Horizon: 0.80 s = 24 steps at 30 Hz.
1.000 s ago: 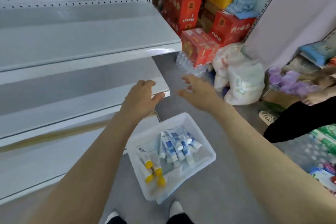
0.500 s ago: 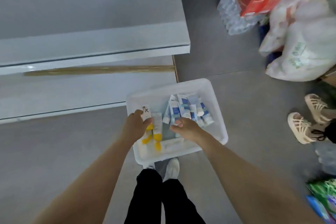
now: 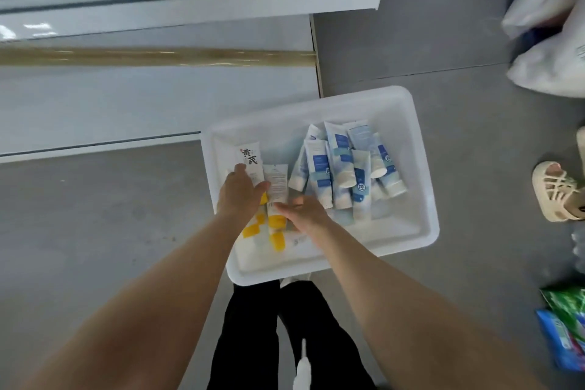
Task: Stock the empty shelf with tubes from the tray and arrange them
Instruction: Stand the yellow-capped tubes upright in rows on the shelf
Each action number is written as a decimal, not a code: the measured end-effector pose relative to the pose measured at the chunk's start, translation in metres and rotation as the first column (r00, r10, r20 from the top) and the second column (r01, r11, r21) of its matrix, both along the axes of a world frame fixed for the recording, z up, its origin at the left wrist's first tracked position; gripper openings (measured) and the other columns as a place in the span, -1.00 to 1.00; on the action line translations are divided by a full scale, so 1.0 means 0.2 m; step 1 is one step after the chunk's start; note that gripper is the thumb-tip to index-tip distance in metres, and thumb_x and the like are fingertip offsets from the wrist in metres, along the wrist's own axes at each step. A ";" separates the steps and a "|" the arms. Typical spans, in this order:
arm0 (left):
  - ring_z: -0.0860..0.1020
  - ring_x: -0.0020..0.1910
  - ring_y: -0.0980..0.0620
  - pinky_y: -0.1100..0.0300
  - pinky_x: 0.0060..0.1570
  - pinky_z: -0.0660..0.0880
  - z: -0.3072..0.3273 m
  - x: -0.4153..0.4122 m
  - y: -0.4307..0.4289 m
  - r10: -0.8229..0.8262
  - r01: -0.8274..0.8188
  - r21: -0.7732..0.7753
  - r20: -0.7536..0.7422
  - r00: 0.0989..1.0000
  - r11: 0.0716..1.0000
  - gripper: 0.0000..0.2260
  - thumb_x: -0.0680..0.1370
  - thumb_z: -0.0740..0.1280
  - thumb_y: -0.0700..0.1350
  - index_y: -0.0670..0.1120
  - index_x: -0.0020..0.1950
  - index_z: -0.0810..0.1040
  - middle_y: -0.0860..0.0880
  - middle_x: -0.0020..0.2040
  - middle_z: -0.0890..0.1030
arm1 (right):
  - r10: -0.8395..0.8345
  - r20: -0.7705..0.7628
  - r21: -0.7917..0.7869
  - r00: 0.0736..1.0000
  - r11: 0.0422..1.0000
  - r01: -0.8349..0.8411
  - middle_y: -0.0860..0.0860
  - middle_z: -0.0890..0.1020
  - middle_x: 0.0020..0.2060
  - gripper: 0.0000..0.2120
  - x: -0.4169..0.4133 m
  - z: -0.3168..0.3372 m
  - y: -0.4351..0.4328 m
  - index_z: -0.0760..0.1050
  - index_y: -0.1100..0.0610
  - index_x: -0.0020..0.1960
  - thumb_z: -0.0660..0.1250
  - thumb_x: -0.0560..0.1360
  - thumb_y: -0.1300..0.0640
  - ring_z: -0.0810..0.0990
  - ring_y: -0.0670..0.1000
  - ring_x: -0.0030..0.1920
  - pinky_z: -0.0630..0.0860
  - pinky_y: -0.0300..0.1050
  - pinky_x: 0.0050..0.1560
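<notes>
Near the left edge of the white plastic tray, my left hand covers flat yellow-capped tubes; its grip I cannot tell. My right hand touches one with nearly straight fingers.

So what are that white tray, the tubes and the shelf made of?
The white tray: probably plastic, milky and translucent, with moulded rounded corners. The blue-and-white tubes and yellow-capped tubes: apparently soft plastic, glossy print, flat crimped ends. The shelf: likely painted metal; glossy, sharp folded edge.
</notes>
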<state>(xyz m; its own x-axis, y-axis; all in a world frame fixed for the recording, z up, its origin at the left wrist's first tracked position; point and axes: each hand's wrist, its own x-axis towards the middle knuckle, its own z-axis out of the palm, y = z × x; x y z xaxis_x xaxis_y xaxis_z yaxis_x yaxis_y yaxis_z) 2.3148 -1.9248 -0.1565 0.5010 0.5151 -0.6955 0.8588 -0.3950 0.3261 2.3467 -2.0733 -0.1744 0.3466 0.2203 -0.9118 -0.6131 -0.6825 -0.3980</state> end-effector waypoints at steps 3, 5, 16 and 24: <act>0.47 0.23 -0.21 -0.01 0.02 0.40 -0.06 0.05 0.00 -0.033 0.038 0.089 -0.062 0.998 0.995 -0.44 0.49 0.36 0.17 -0.10 0.35 0.29 -0.15 0.23 0.50 | -0.051 0.033 0.024 0.998 0.998 0.050 0.06 0.70 0.06 -0.61 -0.04 -0.09 0.03 0.59 0.09 0.23 0.49 0.45 -0.02 0.69 0.06 -0.01 0.63 0.07 0.08; 0.48 0.21 -0.18 0.03 -0.07 0.34 -0.09 0.08 -0.02 -0.058 0.079 0.143 -0.142 0.988 0.987 -0.43 0.46 0.37 0.23 -0.09 0.29 0.30 -0.13 0.18 0.52 | -0.072 0.075 0.009 0.995 0.997 0.071 0.04 0.71 0.01 -0.62 -0.06 -0.14 0.05 0.60 0.05 0.20 0.52 0.42 -0.01 0.70 0.04 -0.06 0.66 0.06 -0.01; 0.51 0.14 -0.19 0.01 -0.06 0.42 -0.15 0.10 -0.05 -0.045 0.092 0.196 -0.231 0.972 0.976 -0.38 0.32 0.53 0.15 -0.11 0.16 0.32 -0.13 0.11 0.55 | -0.189 -0.226 0.007 0.956 0.981 0.196 0.08 0.72 -0.06 -0.64 0.00 -0.13 -0.02 0.62 0.14 0.08 0.60 0.33 0.11 0.73 0.06 -0.09 0.66 -0.01 -0.01; 0.67 -0.14 -0.16 -0.03 -0.03 0.63 0.21 0.02 -0.05 0.465 -0.485 -0.438 -0.160 0.871 0.757 -0.59 0.41 0.53 -0.01 -0.28 0.09 0.57 -0.21 -0.04 0.67 | -0.254 -0.275 0.042 0.927 0.960 0.276 0.03 0.71 -0.06 -0.63 0.02 0.26 -0.24 0.55 0.17 0.19 0.50 0.45 0.07 0.68 -0.05 -0.13 0.55 -0.22 -0.22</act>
<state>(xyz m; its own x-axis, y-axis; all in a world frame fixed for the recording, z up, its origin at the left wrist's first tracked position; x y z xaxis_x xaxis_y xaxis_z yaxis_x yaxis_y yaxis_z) 2.3195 -1.9353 -0.1145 0.2442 0.3032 -0.9211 0.9124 0.2499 0.3241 2.3515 -2.1208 -0.1223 0.1513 0.2285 -0.9617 -0.8574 -0.4539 -0.2427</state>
